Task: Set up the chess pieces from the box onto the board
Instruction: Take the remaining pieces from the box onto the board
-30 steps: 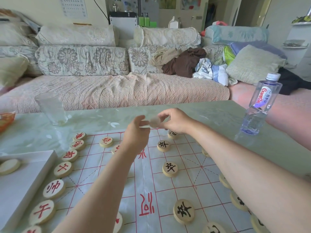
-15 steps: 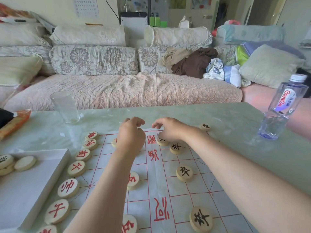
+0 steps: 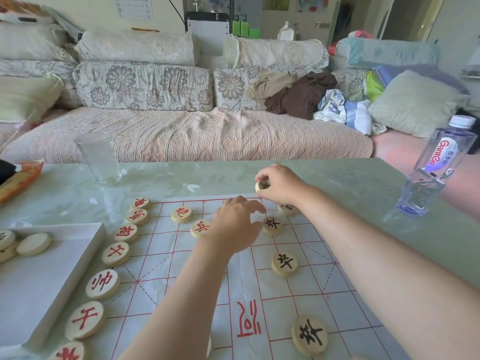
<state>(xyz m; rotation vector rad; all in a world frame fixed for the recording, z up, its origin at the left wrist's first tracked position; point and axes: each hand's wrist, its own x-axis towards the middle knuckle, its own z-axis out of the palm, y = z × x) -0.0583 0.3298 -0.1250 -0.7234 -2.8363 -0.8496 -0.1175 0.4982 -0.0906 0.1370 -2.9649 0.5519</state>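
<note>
A paper board (image 3: 259, 289) with red grid lines lies on the table. Round wooden pieces with red characters (image 3: 102, 284) line its left edge; black-character pieces (image 3: 284, 264) stand on its right half. My right hand (image 3: 280, 185) pinches a black-character piece (image 3: 261, 185), lifted above the board's far edge. My left hand (image 3: 233, 227) hovers low over the far middle of the board, fingers loosely bent, holding nothing I can see. The white box (image 3: 46, 276) at the left holds a few pale pieces (image 3: 33, 244).
An empty glass (image 3: 98, 157) stands at the far left of the green table. A plastic water bottle (image 3: 436, 165) stands at the far right. An orange packet (image 3: 18, 178) lies at the left edge. A sofa with cushions runs behind the table.
My right hand has picked up a black-character piece and raised it at the board's far edge. My left hand has shifted right over the board.
</note>
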